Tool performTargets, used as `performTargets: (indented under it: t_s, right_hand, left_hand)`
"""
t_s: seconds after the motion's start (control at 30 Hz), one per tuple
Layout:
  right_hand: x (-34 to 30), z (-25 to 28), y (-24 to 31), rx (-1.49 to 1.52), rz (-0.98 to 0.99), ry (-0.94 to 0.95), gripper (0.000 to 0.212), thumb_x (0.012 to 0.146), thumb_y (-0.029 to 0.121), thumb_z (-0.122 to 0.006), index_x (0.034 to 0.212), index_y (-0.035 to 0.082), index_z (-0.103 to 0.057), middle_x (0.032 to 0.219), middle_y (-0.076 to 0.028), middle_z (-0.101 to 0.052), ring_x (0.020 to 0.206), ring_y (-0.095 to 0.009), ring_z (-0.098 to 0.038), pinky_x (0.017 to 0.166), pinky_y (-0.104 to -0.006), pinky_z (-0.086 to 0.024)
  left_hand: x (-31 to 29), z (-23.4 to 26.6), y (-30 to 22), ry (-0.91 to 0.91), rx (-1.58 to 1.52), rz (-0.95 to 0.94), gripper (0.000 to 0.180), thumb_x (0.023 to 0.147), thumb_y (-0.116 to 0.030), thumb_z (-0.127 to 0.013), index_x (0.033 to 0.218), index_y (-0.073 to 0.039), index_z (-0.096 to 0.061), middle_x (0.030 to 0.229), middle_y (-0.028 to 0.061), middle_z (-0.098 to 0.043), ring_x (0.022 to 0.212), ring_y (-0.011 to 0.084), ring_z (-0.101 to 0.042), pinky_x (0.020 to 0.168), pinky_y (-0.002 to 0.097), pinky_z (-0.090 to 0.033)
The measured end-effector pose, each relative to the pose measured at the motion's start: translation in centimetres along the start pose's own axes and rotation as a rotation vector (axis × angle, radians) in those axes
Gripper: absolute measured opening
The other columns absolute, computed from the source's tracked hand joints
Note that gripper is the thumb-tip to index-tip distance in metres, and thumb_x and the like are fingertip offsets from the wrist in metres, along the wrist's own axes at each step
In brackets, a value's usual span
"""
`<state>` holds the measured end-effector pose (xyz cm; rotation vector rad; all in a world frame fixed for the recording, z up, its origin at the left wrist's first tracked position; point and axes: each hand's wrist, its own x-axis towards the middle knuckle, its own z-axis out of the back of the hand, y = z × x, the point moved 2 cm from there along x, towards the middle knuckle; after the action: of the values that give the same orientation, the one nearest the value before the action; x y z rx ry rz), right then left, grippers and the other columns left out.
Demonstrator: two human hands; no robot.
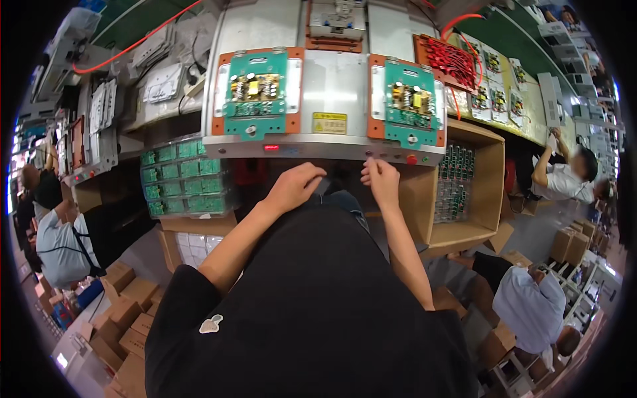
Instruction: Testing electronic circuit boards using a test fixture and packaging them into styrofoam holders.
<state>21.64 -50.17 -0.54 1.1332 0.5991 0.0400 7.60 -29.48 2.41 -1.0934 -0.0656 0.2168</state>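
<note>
My left hand [295, 188] hovers by the front edge of a metal bench machine [337, 86], its fingers loosely bent and nothing visible in them. Close to the small buttons on the machine's front, my right hand [383, 183] has its fingers curled together; whatever they may hold is hidden. On the machine lie two green fixture plates, a left one [233, 118] and a right one [391, 126], each set in an orange frame. A circuit board [255, 87] with yellow and dark parts sits on the left plate, and a similar board [411, 98] on the right plate.
Stacked trays of green boards [184, 178] stand at the left. An open cardboard box [464, 229] with boards inside is at the right. Behind it are a bin of red parts [446, 63] and more boards on the bench. Other people work on both sides.
</note>
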Motion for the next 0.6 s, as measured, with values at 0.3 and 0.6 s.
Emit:
performTargets:
  t_s: [0.3,0.6]
  right_hand:
    - [3.0,5.7,-0.9,0.174,-0.172,-0.058,0.034,0.102,0.030,-0.058,0.088,0.000,-0.067,0.079,-0.010,-0.069,0.062,-0.015,-0.066,0.057,-0.0267,-0.057]
    - [-1.5,-1.5,2.2,-0.110,-0.059,0.276,0.025,0.099,0.019,-0.061,0.091,-0.003,-0.069,0.076,-0.006,-0.069,0.062,-0.009,-0.062,0.058,-0.0243,-0.052]
  left_hand:
    - [-3.7,2.8,2.7,-0.383,-0.084,0.171,0.013,0.090,-0.002,-0.066,0.102,-0.004,-0.070,0.092,0.0100,-0.067,0.074,0.0213,-0.064,0.065,0.0297,-0.050]
    - [4.5,6.4,-3.4,-0.663,0.246,-0.167,0.031,0.080,-0.011,-0.076,0.109,-0.006,-0.065,0.101,0.0106,-0.064,0.089,0.0303,-0.061,0.076,0.0404,-0.048]
